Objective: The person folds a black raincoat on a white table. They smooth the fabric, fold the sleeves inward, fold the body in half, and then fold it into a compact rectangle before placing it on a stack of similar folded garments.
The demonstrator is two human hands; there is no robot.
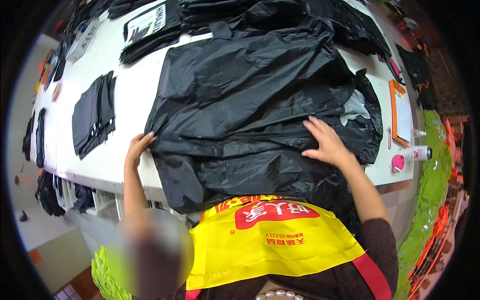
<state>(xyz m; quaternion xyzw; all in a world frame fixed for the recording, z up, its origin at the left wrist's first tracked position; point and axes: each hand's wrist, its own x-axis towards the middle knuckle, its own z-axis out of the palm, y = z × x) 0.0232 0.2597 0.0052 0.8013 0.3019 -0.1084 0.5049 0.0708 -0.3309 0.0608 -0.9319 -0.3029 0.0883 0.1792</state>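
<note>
A large black garment of thin, shiny fabric, apparently a jacket [255,70], lies spread and wrinkled across the white table in front of me. Its near edge hangs over the table's front against my yellow apron [280,255]. At the garment's left edge my left hand [139,147] pinches the fabric between thumb and fingers. My right hand [327,145] lies on the right part of it, fingers and thumb spread. A light grey patch [355,107] shows inside the opening at the garment's right end.
Folded dark garments [95,115] lie on the white table [132,95] at left. A packaged black stack [150,37] and more black clothing [345,25] stand behind. To the right are an orange clipboard [400,112], a bottle [417,153] and a pink cap [398,163]. Green fabric [432,155] lies beyond.
</note>
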